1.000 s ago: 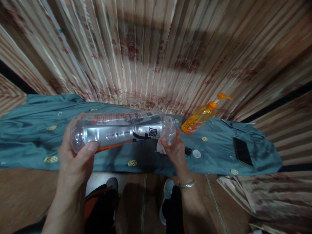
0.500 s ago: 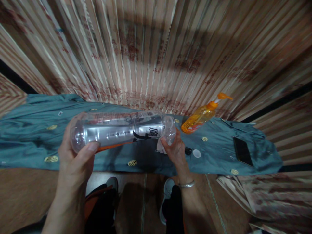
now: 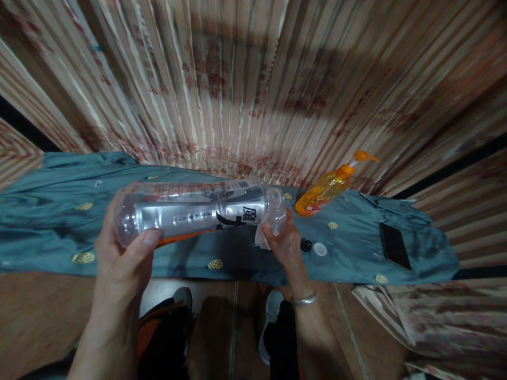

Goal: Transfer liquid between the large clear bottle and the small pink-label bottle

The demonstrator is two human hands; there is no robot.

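Observation:
A large clear plastic bottle (image 3: 186, 211) with a silver label and black lettering lies almost level above the cloth. My left hand (image 3: 127, 253) is wrapped round its base end, thumb on the near side. At the bottle's neck end, my right hand (image 3: 287, 243) is closed on a small clear plastic container (image 3: 277, 216), whose exact shape is partly hidden by the fingers. The neck and this container meet or overlap; whether they touch I cannot tell. A pale pinkish piece (image 3: 261, 237) shows just beside my right fingers.
A teal patterned cloth (image 3: 178, 266) covers the narrow table. An orange pump bottle (image 3: 325, 192) stands behind my right hand. Near that wrist lie a black cap (image 3: 306, 245) and a white round lid (image 3: 320, 249). A phone (image 3: 395, 245) lies further right. A striped curtain (image 3: 237, 95) hangs behind.

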